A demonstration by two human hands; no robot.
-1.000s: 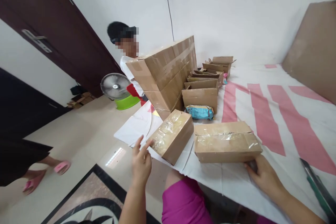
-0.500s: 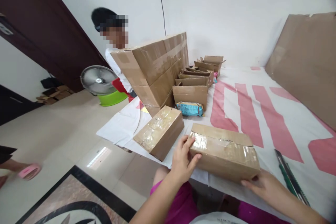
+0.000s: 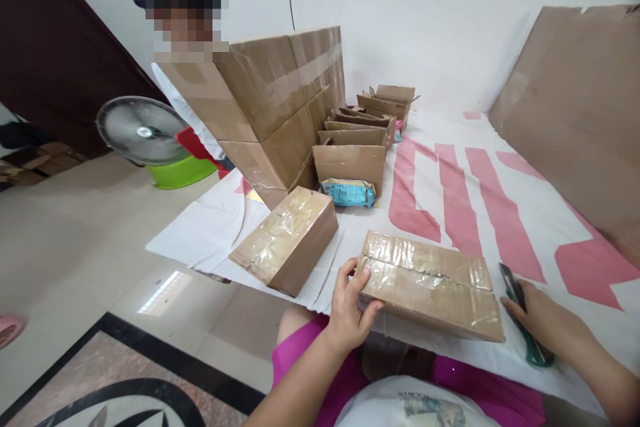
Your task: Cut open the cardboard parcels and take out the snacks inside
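Left hand (image 3: 347,310) fingers pinched the box's (image 3: 430,283) left end, at the sheet's (image 3: 500,213) near edge. Right of the box, the right hand (image 3: 543,320) covered a knife (image 3: 511,283); I could not tell its grip. A slipping blade might cut the left fingers.

The counter (image 3: 435,213) is shown covered by a white cloth with pink bands. Directly on it are laid a flat taped carton (image 3: 433,283) at the near edge, a second taped carton (image 3: 285,240) beside it, a blue packet (image 3: 349,192), a row of open cartons (image 3: 350,163), stacked large cartons (image 3: 270,100) and a green cutter (image 3: 509,278).
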